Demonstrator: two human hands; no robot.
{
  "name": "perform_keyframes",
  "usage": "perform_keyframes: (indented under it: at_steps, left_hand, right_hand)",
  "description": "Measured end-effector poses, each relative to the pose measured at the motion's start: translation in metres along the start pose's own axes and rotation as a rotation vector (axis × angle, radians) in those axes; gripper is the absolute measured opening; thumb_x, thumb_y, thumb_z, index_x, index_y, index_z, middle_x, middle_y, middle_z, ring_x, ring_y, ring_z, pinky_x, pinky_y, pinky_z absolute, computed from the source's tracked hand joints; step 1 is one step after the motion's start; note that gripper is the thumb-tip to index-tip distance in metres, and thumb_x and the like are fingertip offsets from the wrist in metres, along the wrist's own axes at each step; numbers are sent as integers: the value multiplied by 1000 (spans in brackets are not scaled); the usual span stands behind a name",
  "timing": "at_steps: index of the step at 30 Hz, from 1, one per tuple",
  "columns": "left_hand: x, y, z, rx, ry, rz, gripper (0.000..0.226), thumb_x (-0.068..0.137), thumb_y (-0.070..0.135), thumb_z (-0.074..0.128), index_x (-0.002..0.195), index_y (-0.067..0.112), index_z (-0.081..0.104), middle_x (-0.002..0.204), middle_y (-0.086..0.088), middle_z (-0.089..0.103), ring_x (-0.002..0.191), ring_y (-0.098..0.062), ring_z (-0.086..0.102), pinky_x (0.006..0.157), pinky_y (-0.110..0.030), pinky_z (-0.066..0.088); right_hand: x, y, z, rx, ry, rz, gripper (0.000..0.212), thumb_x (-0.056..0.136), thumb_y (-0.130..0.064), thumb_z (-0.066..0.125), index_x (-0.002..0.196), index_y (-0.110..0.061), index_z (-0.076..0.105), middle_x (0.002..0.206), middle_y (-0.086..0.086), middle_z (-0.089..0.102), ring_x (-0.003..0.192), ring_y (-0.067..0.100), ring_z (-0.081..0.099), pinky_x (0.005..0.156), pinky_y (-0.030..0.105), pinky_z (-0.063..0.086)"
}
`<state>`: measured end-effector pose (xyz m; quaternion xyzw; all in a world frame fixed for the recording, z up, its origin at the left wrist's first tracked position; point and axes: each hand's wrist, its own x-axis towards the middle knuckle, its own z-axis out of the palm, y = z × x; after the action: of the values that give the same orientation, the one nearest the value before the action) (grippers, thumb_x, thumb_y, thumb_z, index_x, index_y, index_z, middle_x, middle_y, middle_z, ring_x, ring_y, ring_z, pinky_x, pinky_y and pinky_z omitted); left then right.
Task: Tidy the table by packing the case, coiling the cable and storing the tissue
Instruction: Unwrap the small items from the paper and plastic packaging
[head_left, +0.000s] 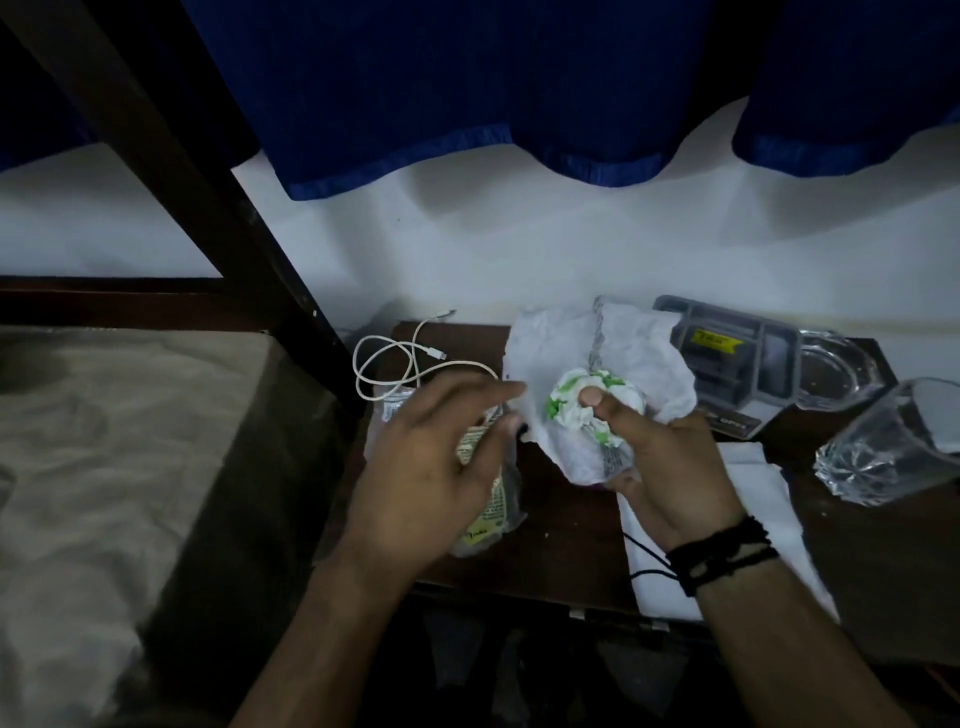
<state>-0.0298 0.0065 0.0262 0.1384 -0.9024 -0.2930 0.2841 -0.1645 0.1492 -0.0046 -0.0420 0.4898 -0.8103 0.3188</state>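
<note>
My right hand (670, 462) holds a crumpled white tissue (556, 358) above the dark table (561, 545); my thumb presses a white-and-green wad (571, 395) into its middle. Left of the tissue, my left hand (431, 467) hovers with its fingers spread, the fingertips at the tissue's left edge, nothing in its grip. A loose white cable (395, 364) lies loosely looped at the table's back left corner. A grey open case (727, 358) with a yellow label sits at the back right, partly hidden by the tissue.
A clear packet with yellow print (488, 519) lies under my left hand. White paper (753, 493) lies under my right wrist. A glass tumbler (893, 441) lies on its side at right, a glass dish (836, 369) behind it. A bed (104, 441) and dark post (197, 197) stand at left.
</note>
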Motion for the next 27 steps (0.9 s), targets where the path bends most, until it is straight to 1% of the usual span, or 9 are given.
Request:
perform_keyframes:
  at_steps: [3,5,7,11,15,18,21,24,27]
  left_hand:
    - [10,3,19,65,-81,93,36,98,33,65,132,23,66,127,6,62,113,-17,63,96,-38,52]
    - [13,1,27,51,-161,44,43,99,40,61,140,30,58,131,9,60,115,-15,61,95,-39,53]
    - [12,-6,32,24,-204,-3,44,98,43,61,141,35,56,128,11,62,110,-11,63,89,-37,55]
    - [12,-12,33,3,-145,-3,40,97,38,65,136,36,61,127,11,56,92,-6,64,77,-32,56]
    - [12,-11,32,-11,-63,-26,27,96,31,68,122,30,59,126,6,49,83,-12,65,67,-36,57]
    - [11,-15,35,54,-59,20,20,97,31,65,115,23,65,118,3,57,82,-12,66,64,-37,58]
    - [11,-19,35,109,-92,4,40,95,43,58,128,23,68,118,3,64,86,-12,67,69,-32,59]
    - [12,-21,34,133,-87,4,39,93,46,56,118,22,74,117,2,66,92,-17,68,74,-34,59]
    - [13,-23,34,43,-28,-44,30,94,38,60,111,18,74,111,4,67,90,-12,67,72,-31,56]
  right_hand:
    - [-3,3,6,2,-87,30,35,92,0,63,121,-19,72,122,14,73,111,35,71,88,53,59]
    - [-6,4,8,-5,-147,32,34,93,-3,62,114,-26,76,121,13,74,111,34,71,90,53,59]
    - [-7,5,9,-38,-183,59,32,95,-7,61,109,-30,78,119,11,75,109,31,72,87,49,61]
    - [-7,6,9,-70,-206,168,32,99,-14,58,128,-25,67,124,8,73,117,31,68,88,45,57]
    - [-7,4,7,-37,-194,189,33,98,-8,57,121,-28,72,125,5,73,117,32,68,92,50,53]
    - [-8,5,10,-71,-187,156,30,99,-9,58,111,-29,76,119,4,76,111,27,71,84,40,58]
    - [-8,6,9,-96,-199,124,32,101,-7,55,128,-17,67,124,8,73,112,24,70,80,30,57]
    - [-7,8,6,-103,-189,135,30,101,-8,56,128,-15,68,125,11,72,115,29,69,89,42,58]
    - [-4,10,1,-96,-113,191,24,98,-14,62,119,-17,72,119,10,75,113,33,70,99,54,53]
